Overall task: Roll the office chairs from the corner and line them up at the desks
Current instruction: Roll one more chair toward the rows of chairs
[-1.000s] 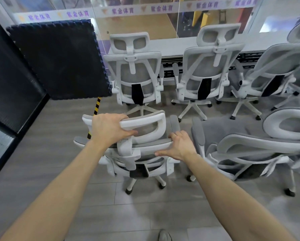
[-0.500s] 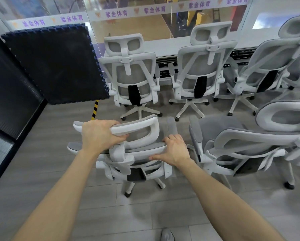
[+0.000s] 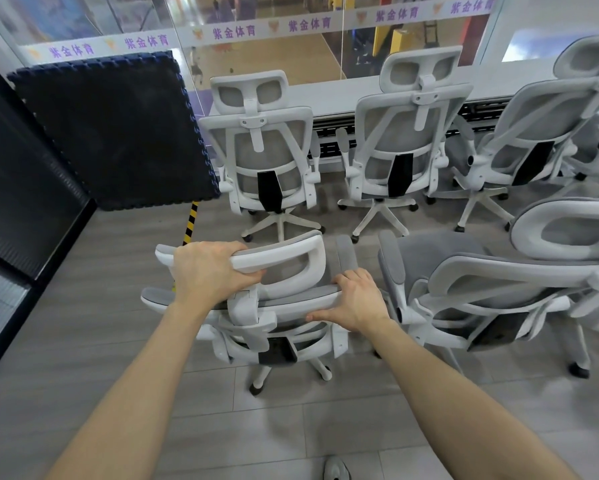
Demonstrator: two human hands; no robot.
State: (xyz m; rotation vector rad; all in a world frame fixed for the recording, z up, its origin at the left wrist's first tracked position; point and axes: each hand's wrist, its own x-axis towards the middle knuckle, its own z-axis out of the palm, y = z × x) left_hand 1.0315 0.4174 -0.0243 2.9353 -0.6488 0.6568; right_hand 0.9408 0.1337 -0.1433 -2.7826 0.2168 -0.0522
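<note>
From the head camera, the person stands behind a white office chair with grey mesh, on the near floor. The left hand is wrapped over the top bar of its headrest, fingers curled tight around it. The right hand rests on the upper edge of the backrest, thumb underneath and fingers over, apparently gripping, though the fingertips are hidden. Farther off, 2 chairs are lined up at the long white desk (a third sits angled at the far right). Another chair stands just right of the held one. A dark foam mat leans at the far left.
</note>
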